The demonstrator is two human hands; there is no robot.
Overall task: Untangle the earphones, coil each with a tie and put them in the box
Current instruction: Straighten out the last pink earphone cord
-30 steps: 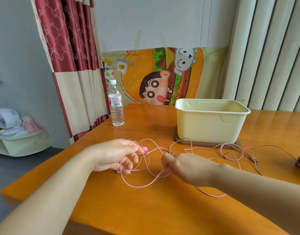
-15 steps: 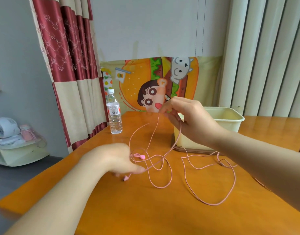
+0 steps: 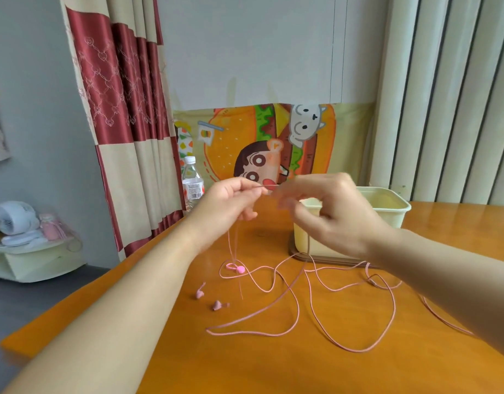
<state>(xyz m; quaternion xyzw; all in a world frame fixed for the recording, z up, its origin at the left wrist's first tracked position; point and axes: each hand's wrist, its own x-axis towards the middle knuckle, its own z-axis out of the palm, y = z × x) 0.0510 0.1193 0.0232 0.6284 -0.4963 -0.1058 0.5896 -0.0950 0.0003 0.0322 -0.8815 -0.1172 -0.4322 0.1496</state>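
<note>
Head view: the left hand (image 3: 230,201) and the blurred right hand (image 3: 333,217) are raised over the orange table (image 3: 273,365). Each pinches the pink earphone cord (image 3: 240,269) at the fingertips, with a short stretch taut between them. The rest trails in loose loops on the table, 2 earbuds (image 3: 199,293) lying free, in front of the cream box (image 3: 387,211).

Orange wooden table (image 3: 273,365), red-and-cream curtain (image 3: 117,109), grey wall (image 3: 31,81).
</note>
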